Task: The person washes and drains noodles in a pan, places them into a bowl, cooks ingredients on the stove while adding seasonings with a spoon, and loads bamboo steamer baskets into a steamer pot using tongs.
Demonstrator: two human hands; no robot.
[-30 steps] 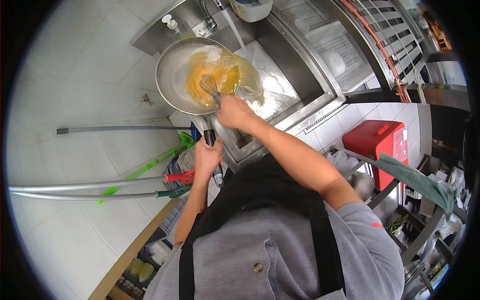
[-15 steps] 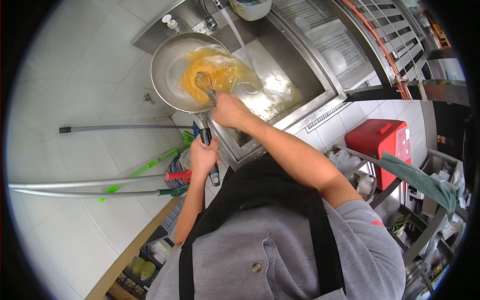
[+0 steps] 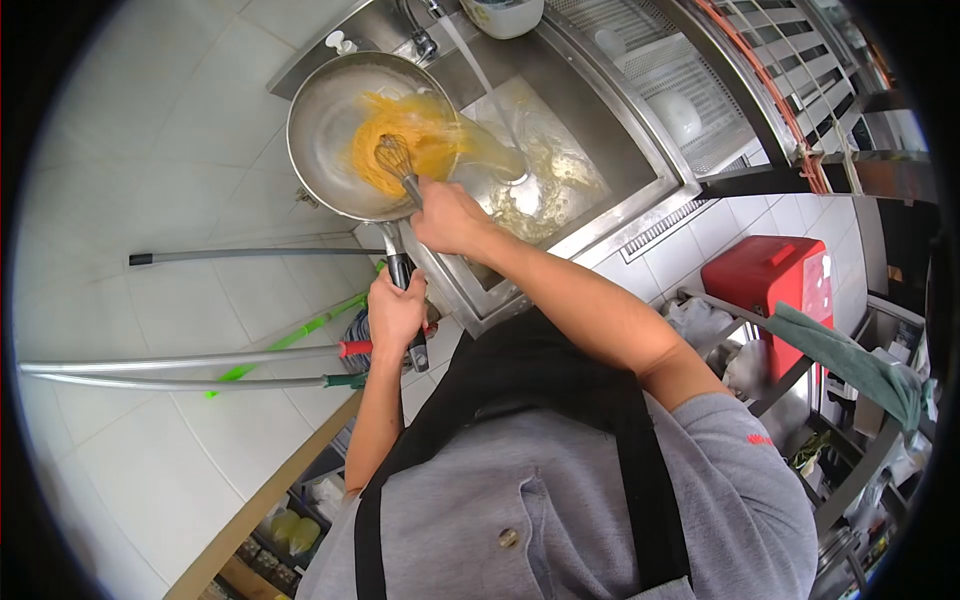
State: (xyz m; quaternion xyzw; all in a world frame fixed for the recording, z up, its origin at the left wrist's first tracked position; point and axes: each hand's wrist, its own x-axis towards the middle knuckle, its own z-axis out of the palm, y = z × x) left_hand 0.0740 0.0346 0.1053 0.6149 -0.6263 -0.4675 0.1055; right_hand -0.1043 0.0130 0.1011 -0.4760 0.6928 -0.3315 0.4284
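Note:
My left hand (image 3: 397, 310) is closed around the black handle of a frying pan (image 3: 320, 130), held over the sink's left edge. In my right hand (image 3: 450, 215) is a whisk (image 3: 395, 158), its wires down inside the pan. An orange-yellow streaky mass (image 3: 375, 140) covers the pan's lower right part; I cannot tell what it is made of. The pan leans to the right, and cloudy yellowish liquid (image 3: 490, 150) spills over its rim into the steel sink (image 3: 610, 130). Part of the whisk's handle is hidden by my fingers.
Water runs from the tap (image 3: 423, 42) into the sink. A white tub (image 3: 505, 18) stands at its back edge. Long poles (image 3: 190, 365) lean at the left beside a white tiled wall. A red bin (image 3: 770, 280) and a rack with a green cloth (image 3: 850, 355) are at the right.
The pan has shifted slightly left and up, with my left hand and the whisk moving along. More liquid now pours from the rim and spreads over the sink floor.

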